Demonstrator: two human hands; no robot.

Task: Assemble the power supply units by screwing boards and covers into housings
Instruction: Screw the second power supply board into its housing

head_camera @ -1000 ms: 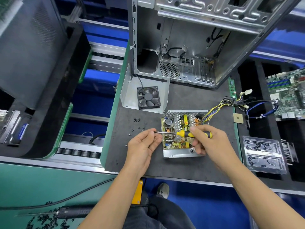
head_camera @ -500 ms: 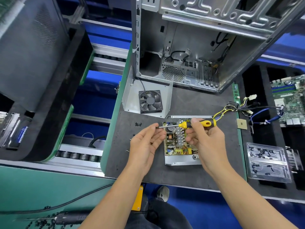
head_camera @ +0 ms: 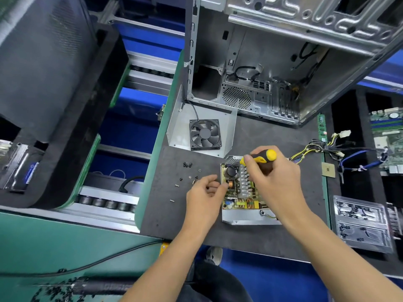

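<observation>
Right hand [head_camera: 277,182] grips a yellow-and-black screwdriver [head_camera: 260,157] by the handle, fingers wrapped round it, tip pointing left and down toward the far-left corner of the circuit board [head_camera: 237,188]; shaft mostly hidden behind the thumb. The board sits inside an open metal PSU housing [head_camera: 246,219] on the dark grey work mat [head_camera: 261,238], centre of frame, near the mat's front edge. Left hand [head_camera: 205,197] rests at the housing's left side, fingers loosely curled, fingertips touching the board edge; cannot tell if it pinches a screw. Loose screws [head_camera: 187,165] scattered on the mat left of the housing. Yellow and black wire bundle [head_camera: 309,149] runs from the housing's far-right corner off to the right. PSU cover with a black fan [head_camera: 205,135] lies just behind the housing, at the foot of an open PC case [head_camera: 283,62]. Motherboard [head_camera: 388,136] at far right, clear plastic tray [head_camera: 364,223] below it. Electric screwdriver [head_camera: 102,287] lies on the green bench at bottom left.
</observation>
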